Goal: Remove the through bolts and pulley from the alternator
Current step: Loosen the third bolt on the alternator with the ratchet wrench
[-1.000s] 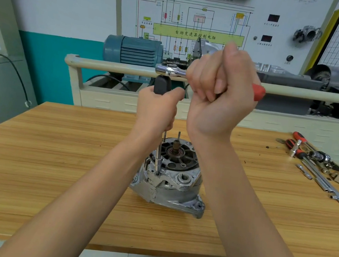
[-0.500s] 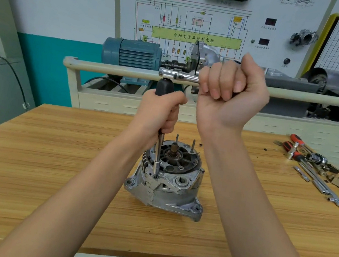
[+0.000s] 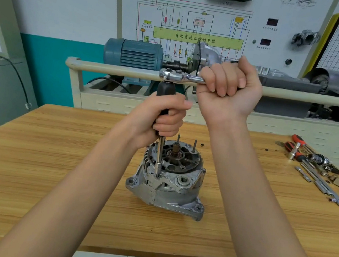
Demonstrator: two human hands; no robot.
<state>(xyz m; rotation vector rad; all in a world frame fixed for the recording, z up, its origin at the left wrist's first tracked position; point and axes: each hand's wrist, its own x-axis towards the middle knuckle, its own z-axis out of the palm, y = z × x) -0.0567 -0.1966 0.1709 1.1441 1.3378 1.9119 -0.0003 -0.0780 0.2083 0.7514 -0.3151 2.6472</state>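
The alternator [image 3: 168,178] stands mid-worktop [image 3: 51,155], nearer the front edge than the back. The left hand [image 3: 163,116] grips the black handle of an upright driver [image 3: 159,148] — its tip set in the housing — while the right hand [image 3: 229,86] clenches the ratchet [image 3: 178,77] handle on top. Loose tools [image 3: 315,168] lie by the right edge.

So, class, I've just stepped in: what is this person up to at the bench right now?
A person is working on an alternator standing on a wooden table. The left hand grips the black handle of an upright driver whose tip sits at the housing's edge. The right hand grips a ratchet fitted on top of that driver. Three thin bolts already stick up from the alternator. Spare tools lie to the right.
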